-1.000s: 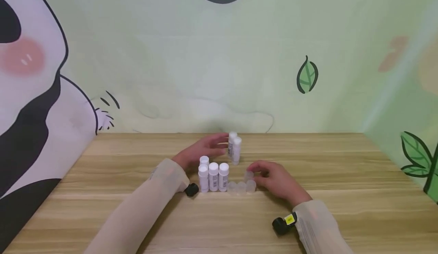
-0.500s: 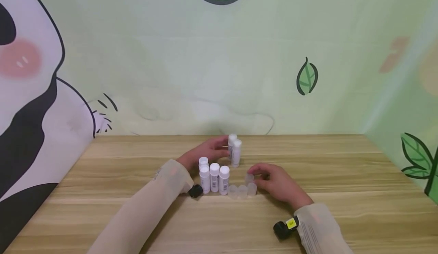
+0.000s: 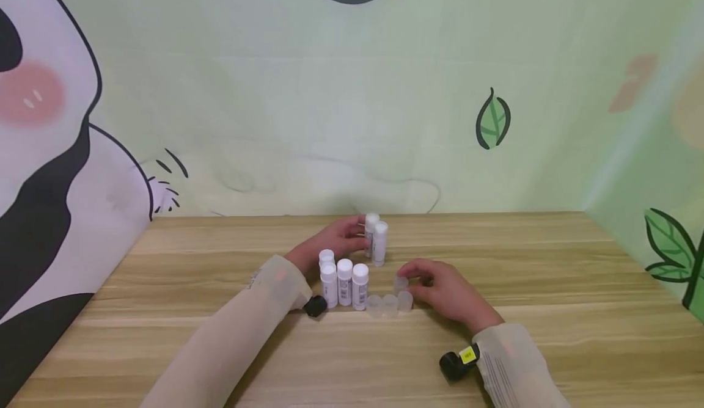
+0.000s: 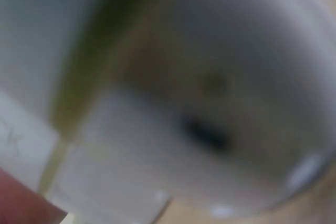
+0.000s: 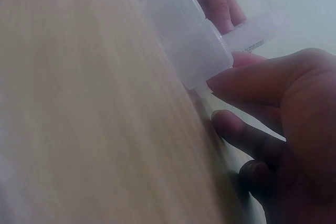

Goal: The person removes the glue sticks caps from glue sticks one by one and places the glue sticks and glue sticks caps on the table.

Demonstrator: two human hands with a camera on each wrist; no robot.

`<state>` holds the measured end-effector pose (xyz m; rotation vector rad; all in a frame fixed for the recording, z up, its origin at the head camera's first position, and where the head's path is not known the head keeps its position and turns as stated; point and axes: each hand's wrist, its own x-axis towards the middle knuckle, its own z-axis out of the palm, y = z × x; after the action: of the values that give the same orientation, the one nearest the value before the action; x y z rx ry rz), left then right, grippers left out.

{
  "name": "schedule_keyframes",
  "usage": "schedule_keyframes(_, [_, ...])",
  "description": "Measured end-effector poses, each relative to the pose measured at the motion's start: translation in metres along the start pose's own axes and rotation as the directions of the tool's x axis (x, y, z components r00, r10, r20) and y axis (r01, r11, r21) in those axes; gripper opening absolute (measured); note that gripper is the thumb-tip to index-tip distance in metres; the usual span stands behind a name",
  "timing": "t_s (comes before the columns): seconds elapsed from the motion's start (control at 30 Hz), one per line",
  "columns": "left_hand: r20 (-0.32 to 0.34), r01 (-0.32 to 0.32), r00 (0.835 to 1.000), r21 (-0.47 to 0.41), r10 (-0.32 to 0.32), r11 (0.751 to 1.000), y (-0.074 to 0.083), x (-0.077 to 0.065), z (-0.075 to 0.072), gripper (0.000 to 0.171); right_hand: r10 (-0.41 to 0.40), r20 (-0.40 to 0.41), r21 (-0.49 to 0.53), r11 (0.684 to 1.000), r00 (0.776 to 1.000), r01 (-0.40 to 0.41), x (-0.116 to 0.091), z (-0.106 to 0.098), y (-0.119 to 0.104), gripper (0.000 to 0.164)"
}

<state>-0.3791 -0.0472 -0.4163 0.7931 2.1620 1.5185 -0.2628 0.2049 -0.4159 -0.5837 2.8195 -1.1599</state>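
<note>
In the head view, my left hand (image 3: 338,238) holds the rear one of two upright white capped tubes (image 3: 371,228) between thumb and fingers. The other white tube (image 3: 379,246) stands just in front of it. My right hand (image 3: 442,286) pinches a small translucent cup (image 3: 399,283) between thumb and forefinger. Three more translucent cups (image 3: 390,305) form a row right before it. In the right wrist view, a cup (image 5: 202,51) shows close to my right thumb, and my left fingers (image 5: 216,1) appear behind at a white tube (image 5: 257,32).
Several labelled white tubes (image 3: 344,283) stand close together left of the cups, beside my left sleeve (image 3: 242,328). All stand on a wooden table (image 3: 352,359) that meets a printed wall cloth (image 3: 264,121). The left wrist view is filled by a blurred pale object (image 4: 131,145).
My left thumb and fingers have closed in slightly on the rear tube. The right hand has stayed at the cup, and the tubes and cups keep their arrangement.
</note>
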Motion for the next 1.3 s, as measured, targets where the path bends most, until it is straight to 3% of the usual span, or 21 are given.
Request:
schedule_keyframes(0.4, [-0.047, -0.011, 0.999, -0.026, 0.009, 1.0, -0.001, -0.009, -0.009, 0.052, 0.009, -0.011, 0.013, 1.0, 1.0, -0.009, -0.001, -0.004, -0.002, 0.033])
schedule_keyframes(0.57, [-0.121, 0.001, 0.993, 0.02, 0.002, 1.0, 0.002, -0.022, -0.014, 0.051, 0.042, -0.043, 0.066, 0.997, 0.998, -0.039, 0.0, -0.006, -0.008, 0.033])
schedule_keyframes(0.73, [-0.207, 0.0, 0.978, 0.056, 0.012, 0.998, 0.009, -0.036, -0.018, 0.046, 0.048, -0.14, 0.068, 0.997, 0.989, -0.039, 0.003, -0.007, -0.019, 0.028])
schedule_keyframes(0.97, [-0.3, -0.086, 0.95, 0.03, 0.091, 0.996, 0.027, -0.051, -0.019, 0.041, 0.025, -0.223, 0.097, 0.995, 0.975, -0.003, 0.007, -0.009, -0.039, 0.024])
schedule_keyframes(1.17, [-0.375, -0.139, 0.917, 0.025, 0.138, 0.99, 0.046, -0.07, -0.023, 0.041, 0.001, -0.25, 0.141, 0.989, 0.968, 0.035, 0.006, -0.014, -0.065, 0.026])
schedule_keyframes(1.3, [-0.389, -0.165, 0.908, 0.008, 0.155, 0.986, 0.056, -0.085, -0.021, 0.041, -0.03, -0.26, 0.147, 0.987, 0.965, 0.07, 0.006, -0.014, -0.081, 0.028])
